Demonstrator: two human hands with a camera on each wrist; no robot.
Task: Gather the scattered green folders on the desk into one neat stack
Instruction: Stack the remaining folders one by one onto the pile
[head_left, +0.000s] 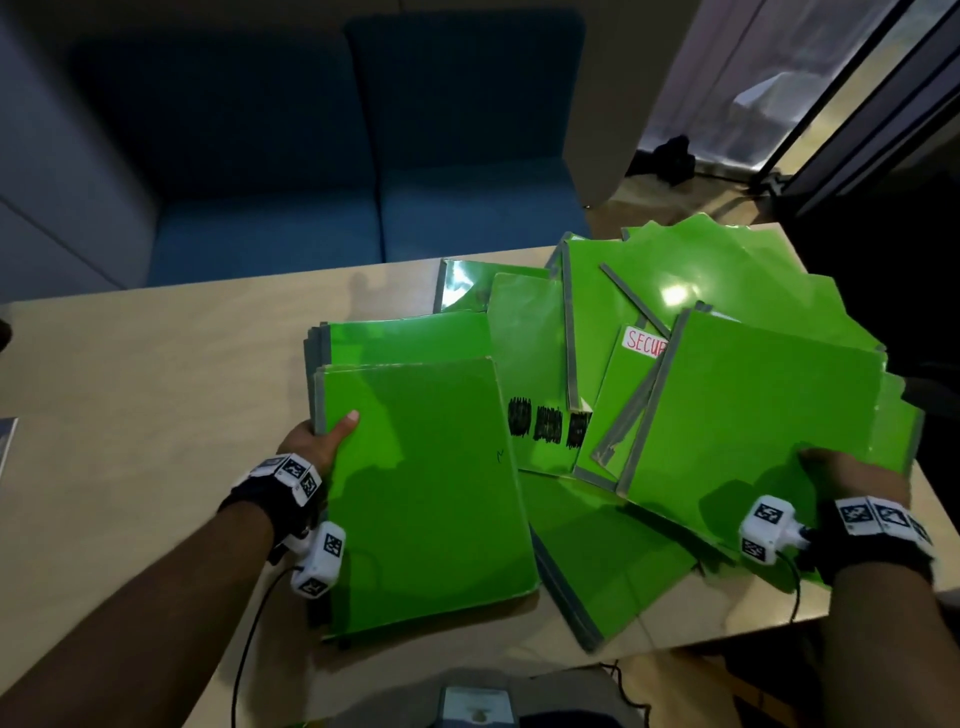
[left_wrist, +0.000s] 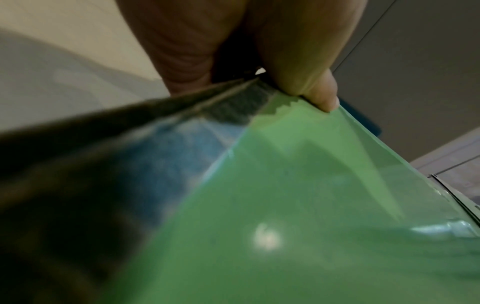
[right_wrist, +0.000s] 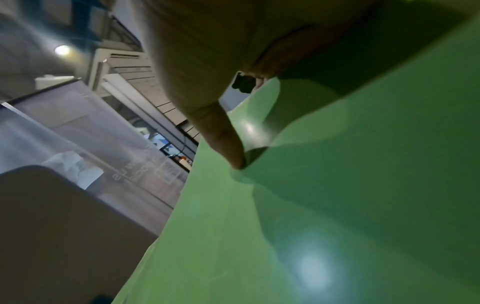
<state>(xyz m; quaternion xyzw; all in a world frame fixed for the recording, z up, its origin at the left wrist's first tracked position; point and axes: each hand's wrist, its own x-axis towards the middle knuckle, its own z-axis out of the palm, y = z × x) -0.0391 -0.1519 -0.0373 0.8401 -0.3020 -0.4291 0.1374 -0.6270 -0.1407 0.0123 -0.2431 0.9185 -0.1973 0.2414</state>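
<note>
Several green folders with grey spines lie fanned across the beige desk. My left hand grips the spine edge of the near-left folder, thumb on its cover and fingers hidden beneath; this folder lies on a small pile. My right hand holds the near corner of the right-hand folder, which is tilted over the others. Its thumb presses on the cover and its fingers are hidden under it. Between the two lies a folder with a white "SECU" label.
More folders fan out at the back right and reach past the desk's right edge. Another folder pokes toward the front edge. A blue sofa stands behind the desk. A grey object sits at the far left.
</note>
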